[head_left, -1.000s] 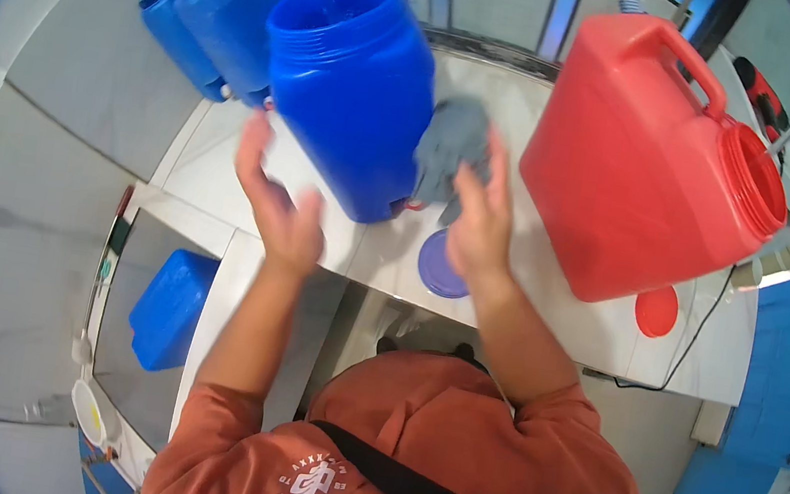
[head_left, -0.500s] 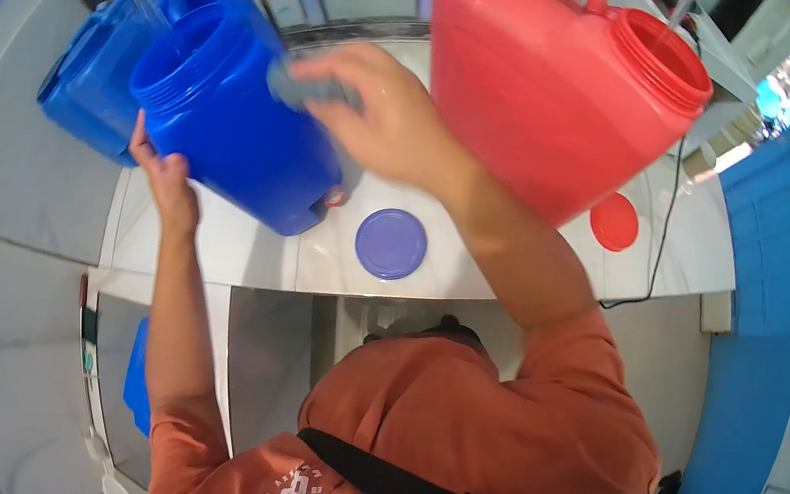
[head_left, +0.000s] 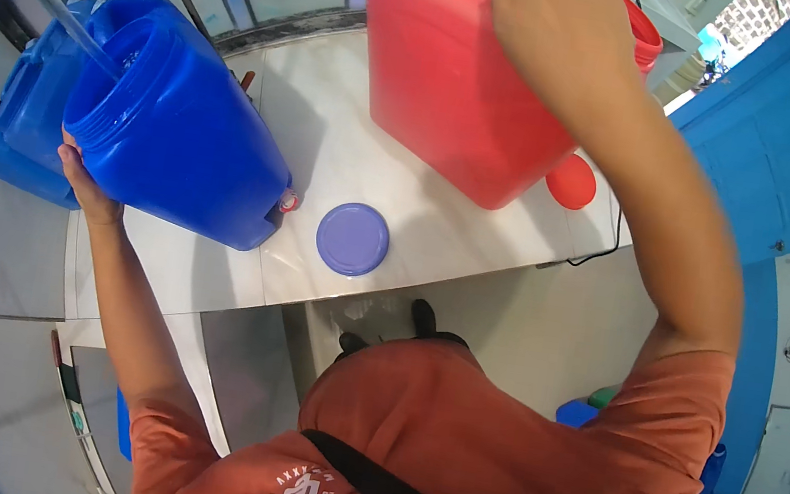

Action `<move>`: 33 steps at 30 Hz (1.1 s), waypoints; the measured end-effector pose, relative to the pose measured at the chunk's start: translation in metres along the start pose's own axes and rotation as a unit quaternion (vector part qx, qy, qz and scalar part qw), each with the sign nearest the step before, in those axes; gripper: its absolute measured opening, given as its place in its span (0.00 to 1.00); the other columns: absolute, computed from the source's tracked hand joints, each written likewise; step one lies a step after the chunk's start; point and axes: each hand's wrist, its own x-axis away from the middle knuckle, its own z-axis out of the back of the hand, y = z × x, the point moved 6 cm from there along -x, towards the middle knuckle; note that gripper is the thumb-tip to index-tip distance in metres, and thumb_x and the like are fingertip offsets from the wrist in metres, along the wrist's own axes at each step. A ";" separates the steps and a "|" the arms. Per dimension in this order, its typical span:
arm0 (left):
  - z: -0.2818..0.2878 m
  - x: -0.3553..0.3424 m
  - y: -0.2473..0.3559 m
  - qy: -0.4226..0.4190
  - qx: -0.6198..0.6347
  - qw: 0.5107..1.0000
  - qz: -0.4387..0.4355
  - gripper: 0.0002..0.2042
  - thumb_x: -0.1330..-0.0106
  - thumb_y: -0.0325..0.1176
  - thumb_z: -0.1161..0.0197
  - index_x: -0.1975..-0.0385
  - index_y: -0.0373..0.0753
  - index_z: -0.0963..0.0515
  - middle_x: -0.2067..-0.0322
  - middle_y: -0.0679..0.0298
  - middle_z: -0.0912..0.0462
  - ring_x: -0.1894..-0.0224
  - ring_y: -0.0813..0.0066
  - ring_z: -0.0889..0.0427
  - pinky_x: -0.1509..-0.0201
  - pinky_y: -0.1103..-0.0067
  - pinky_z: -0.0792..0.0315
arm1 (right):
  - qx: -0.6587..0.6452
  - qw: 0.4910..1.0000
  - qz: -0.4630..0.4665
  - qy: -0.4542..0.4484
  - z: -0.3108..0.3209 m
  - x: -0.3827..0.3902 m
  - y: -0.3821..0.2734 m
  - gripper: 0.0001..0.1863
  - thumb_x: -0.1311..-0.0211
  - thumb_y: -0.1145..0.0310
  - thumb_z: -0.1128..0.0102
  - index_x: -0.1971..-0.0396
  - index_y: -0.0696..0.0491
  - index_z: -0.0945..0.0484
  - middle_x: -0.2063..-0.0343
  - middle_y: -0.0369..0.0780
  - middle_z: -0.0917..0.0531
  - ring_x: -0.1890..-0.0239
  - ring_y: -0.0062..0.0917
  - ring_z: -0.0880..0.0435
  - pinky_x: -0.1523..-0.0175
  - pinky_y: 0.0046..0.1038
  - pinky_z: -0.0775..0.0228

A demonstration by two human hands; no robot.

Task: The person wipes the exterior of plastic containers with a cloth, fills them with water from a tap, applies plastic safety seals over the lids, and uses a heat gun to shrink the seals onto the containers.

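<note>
A blue jerrycan [head_left: 189, 132] with a wide threaded mouth stands tilted at the left of the white tiled counter. A clear tube [head_left: 68, 21] runs into its mouth. My left hand [head_left: 92, 189] grips its near left side below the neck, thumb showing and most fingers hidden behind it. At the top of the picture, my right hand [head_left: 567, 29] lies over the upper part of a large red jerrycan [head_left: 448, 83], by its handle. Its fingertips are cut off or hidden, so what they hold is not visible. A purple-blue round lid [head_left: 353, 239] lies between the jerrycans.
A red lid [head_left: 572, 181] lies beside the red jerrycan, near a black cable [head_left: 607, 249]. Behind the blue jerrycan stands another blue container [head_left: 27, 135]. The counter [head_left: 309, 281] ends just before my body. A blue door [head_left: 782, 150] is at the right.
My right hand, which held a grey sponge or cloth against the blue jerrycan, has moved up and right over the red one. My left hand stays on the blue jerrycan. The view has shifted.
</note>
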 end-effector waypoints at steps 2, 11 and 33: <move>0.009 -0.002 0.001 0.015 -0.012 1.000 0.007 0.36 0.25 0.63 0.60 0.31 0.38 0.37 0.37 0.57 0.27 0.35 0.63 0.28 0.29 0.65 0.37 | 0.022 0.953 0.029 -0.302 0.004 -0.017 0.001 0.13 0.34 0.68 0.41 0.54 0.57 0.17 0.63 0.48 0.14 0.61 0.30 0.14 0.56 0.30 0.23; -0.018 0.006 0.016 -0.031 0.007 0.999 -0.016 0.39 0.26 0.66 0.59 0.29 0.36 0.40 0.36 0.57 0.28 0.36 0.65 0.28 0.30 0.69 0.36 | -0.006 0.996 0.017 0.083 -0.019 -0.008 -0.005 0.05 0.46 0.69 0.39 0.72 0.53 0.17 0.71 0.40 0.16 0.61 0.34 0.16 0.62 0.36 0.24; 0.043 0.337 0.034 -0.102 -0.180 0.897 0.392 0.33 0.30 0.35 0.37 0.27 0.36 0.42 0.37 0.55 0.27 0.37 0.67 0.27 0.34 0.70 0.32 | -0.517 0.824 0.038 -0.228 -0.192 -0.191 -0.356 0.19 0.35 0.62 0.47 0.51 0.56 0.19 0.55 0.52 0.14 0.49 0.45 0.15 0.50 0.43 0.21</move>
